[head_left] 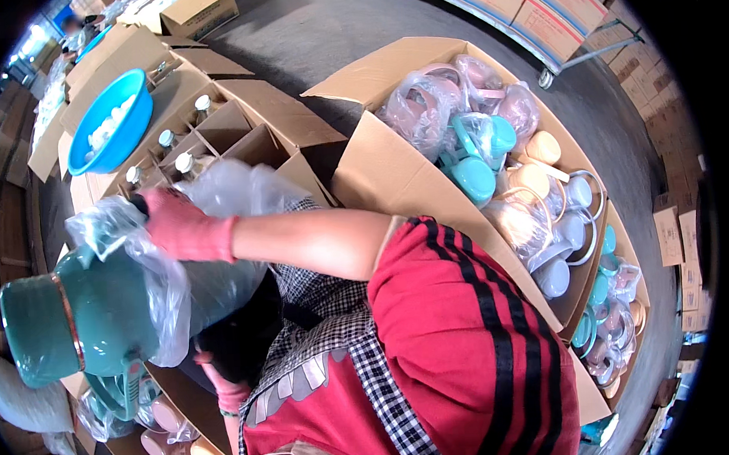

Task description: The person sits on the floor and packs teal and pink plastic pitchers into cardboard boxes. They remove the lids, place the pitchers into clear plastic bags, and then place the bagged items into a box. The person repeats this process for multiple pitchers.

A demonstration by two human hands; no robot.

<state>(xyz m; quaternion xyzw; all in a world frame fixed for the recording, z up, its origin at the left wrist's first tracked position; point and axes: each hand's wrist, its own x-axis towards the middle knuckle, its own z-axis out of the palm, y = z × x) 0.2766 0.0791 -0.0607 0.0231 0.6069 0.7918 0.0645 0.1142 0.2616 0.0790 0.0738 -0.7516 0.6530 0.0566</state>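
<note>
A glossy teal thermos jug (108, 312) with a copper-coloured band and a side handle lies tilted on its side in front of me at the left. A clear plastic bag (168, 293) covers part of it. My right hand (187, 225), in a pink glove with dark fingertips, is closed on the bag along the jug's upper side. My left hand (223, 386), also in a pink glove, is low beside the jug's near right end. Its fingers are lost in a dark area, so its grip does not show.
Behind the jug stands a divided carton (255, 147) with capped bottles; a blue basin (137, 111) of white pieces sits beside it. An open carton (410, 164) of bagged coloured jugs is at right. More jugs (165, 419) lie below left. A loaded trolley (549, 73) stands far right.
</note>
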